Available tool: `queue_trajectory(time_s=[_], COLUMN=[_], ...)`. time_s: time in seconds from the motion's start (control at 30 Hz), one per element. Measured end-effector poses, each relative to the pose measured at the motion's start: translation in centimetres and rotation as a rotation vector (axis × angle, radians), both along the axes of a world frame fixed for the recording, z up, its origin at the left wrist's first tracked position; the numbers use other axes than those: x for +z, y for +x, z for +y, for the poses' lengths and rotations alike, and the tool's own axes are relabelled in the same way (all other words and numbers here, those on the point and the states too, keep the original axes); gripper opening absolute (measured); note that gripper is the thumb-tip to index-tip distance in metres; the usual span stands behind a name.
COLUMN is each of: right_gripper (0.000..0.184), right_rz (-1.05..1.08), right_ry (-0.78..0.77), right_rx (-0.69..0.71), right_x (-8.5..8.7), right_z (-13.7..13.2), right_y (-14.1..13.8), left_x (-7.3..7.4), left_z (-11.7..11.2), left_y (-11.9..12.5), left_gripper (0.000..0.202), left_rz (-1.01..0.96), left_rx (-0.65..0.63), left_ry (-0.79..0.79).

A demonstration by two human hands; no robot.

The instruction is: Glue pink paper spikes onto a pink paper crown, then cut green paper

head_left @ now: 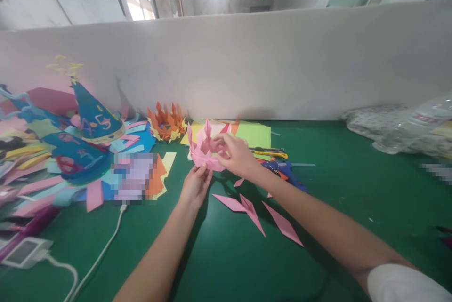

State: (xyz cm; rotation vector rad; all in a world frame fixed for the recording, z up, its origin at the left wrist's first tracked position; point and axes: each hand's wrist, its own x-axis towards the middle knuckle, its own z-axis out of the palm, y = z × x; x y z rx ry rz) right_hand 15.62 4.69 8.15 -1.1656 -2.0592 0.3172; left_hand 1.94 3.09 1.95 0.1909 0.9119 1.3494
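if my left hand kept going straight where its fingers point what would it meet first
The left hand would meet the pink spiky folded-paper crown at once; it is gripping the crown's lower edge.

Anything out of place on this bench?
Nothing damaged. Pink paper offcuts lie loose on the green table, below the pink paper crown that the left hand and right hand hold. At the left, paper scraps and blue cone hats sit in an untidy heap.
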Motion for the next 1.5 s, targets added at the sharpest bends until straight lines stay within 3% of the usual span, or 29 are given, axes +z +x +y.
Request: queue_trajectory(time_s=[0.13,0.27,0.43,0.6,0.73,0.83,0.9,1.0,1.1,1.23,1.37,1.5], right_gripper=[0.027,0.018,0.012,0.013,0.017,0.019,0.019,0.019,0.020,0.021,0.021,0.023], right_rz=[0.015,-0.025,-0.093,-0.131,-0.098,-0.074,-0.059,-0.049,-0.051,-0.044,-0.032,-0.058], right_ry=[0.070,-0.010,-0.183,-0.276,-0.331,-0.364,-0.378,-0.382,-0.381,-0.394,-0.400,-0.405], right_rx=[-0.049,-0.039,-0.117,-0.332,-0.429,-0.472,-0.487,-0.512,-0.530,-0.549,-0.563,-0.573], right_x=[1.0,1.3,0.6,-0.8,-1.8,-2.2,-2.3,-2.2,-2.2,-2.5,-2.8,-3.6], right_z=[-0.7,-2.8,-5.8,-7.5,-8.5,-9.2,-9.5,-9.8,-9.7,-9.6,-9.4,-9.0], right_y=[1.8,3.9,7.3,11.8,14.4,15.3,15.6,15.9,16.3,16.9,17.6,18.4], left_x=[0.0,0.1,0.6,1.3,1.3,0.8,0.3,-0.4,-1.0,-1.4,-0.9,0.0], left_z=[0.4,0.4,-0.1,-0.1,-0.4,-1.5,-2.4,-3.5,-4.3,-4.8,-4.9,-4.8], left_y=[-0.4,-0.6,-0.9,-1.2,-2.1,-3.3,-4.3,-5.4,-6.0,-6.1,-6.0,-5.5], left_gripper=[0.020,0.020,0.022,0.029,0.028,0.025,0.024,0.025,0.033,0.020,0.016,0.015], left_rz=[-0.019,-0.021,0.024,0.077,0.214,0.393,0.705,1.372,1.751,1.874,1.829,1.782], left_rx=[0.073,0.102,0.195,0.245,0.116,-0.098,-0.228,-0.242,-0.291,-0.393,-0.500,-0.523], left_ry=[0.006,0.003,-0.055,-0.031,0.008,0.071,0.135,0.381,0.517,0.559,0.537,0.516])
